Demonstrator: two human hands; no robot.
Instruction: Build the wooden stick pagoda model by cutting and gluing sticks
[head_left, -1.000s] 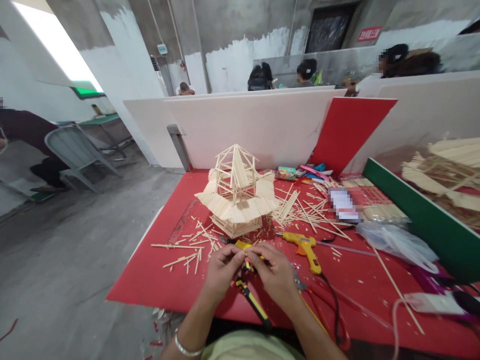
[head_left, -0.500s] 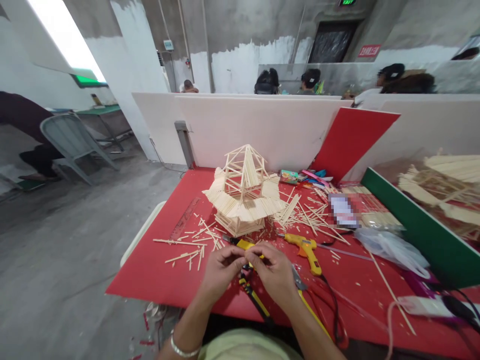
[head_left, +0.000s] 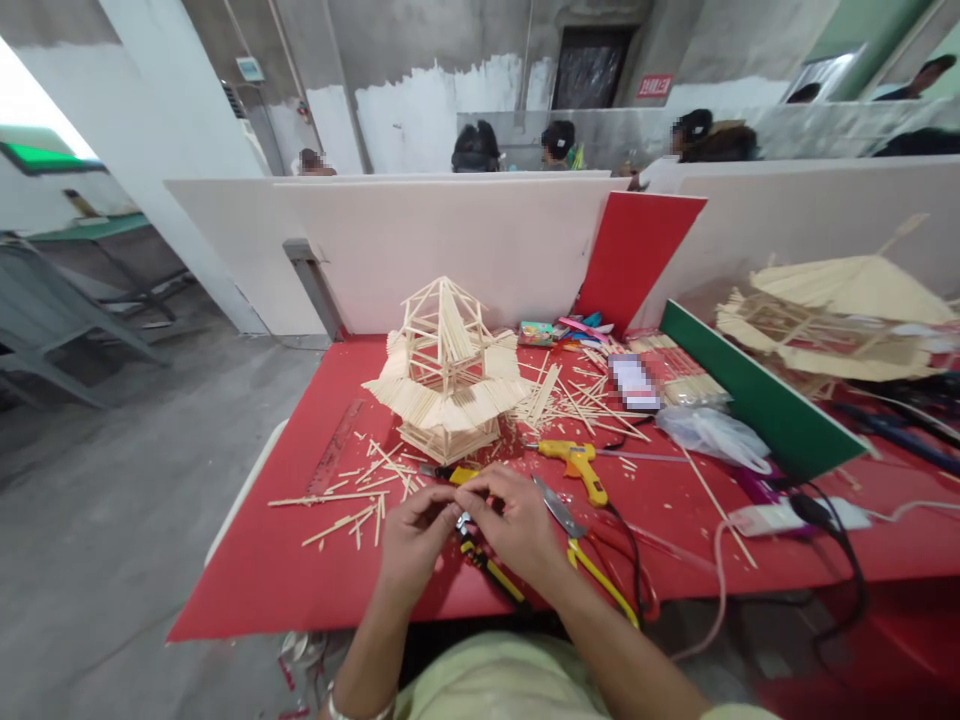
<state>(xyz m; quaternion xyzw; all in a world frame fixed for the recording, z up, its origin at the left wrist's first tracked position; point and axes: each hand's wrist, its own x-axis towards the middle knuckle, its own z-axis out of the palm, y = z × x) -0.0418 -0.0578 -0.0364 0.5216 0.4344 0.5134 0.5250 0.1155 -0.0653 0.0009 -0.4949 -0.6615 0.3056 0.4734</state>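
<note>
My left hand (head_left: 412, 540) and my right hand (head_left: 517, 525) meet fingertip to fingertip above the red tabletop (head_left: 247, 580). Both pinch; whatever lies between the fingers is too small or hidden to make out. Just beyond them stands a model pavilion (head_left: 469, 410) of pale wooden sticks, its upper roof partly covered. Under my hands lie a black-and-yellow hand tool (head_left: 495, 575) and another yellow tool (head_left: 463, 475), both partly hidden. To the right of my right hand rest a yellow glue gun (head_left: 577, 462) and a yellow-handled cutting tool (head_left: 604, 580).
Loose sticks (head_left: 349, 520) lie left of the model, and a stick pile (head_left: 577, 400) lies right. Farther right are a phone (head_left: 634, 382), a plastic bag (head_left: 709, 435), a green board (head_left: 757, 390) and a power strip (head_left: 776, 517). White panels (head_left: 450, 245) border the back.
My view has turned to the right, so the table and model appear farther left. Both hands stay joined at the fingertips, with only a slight shift of the fingers.
</note>
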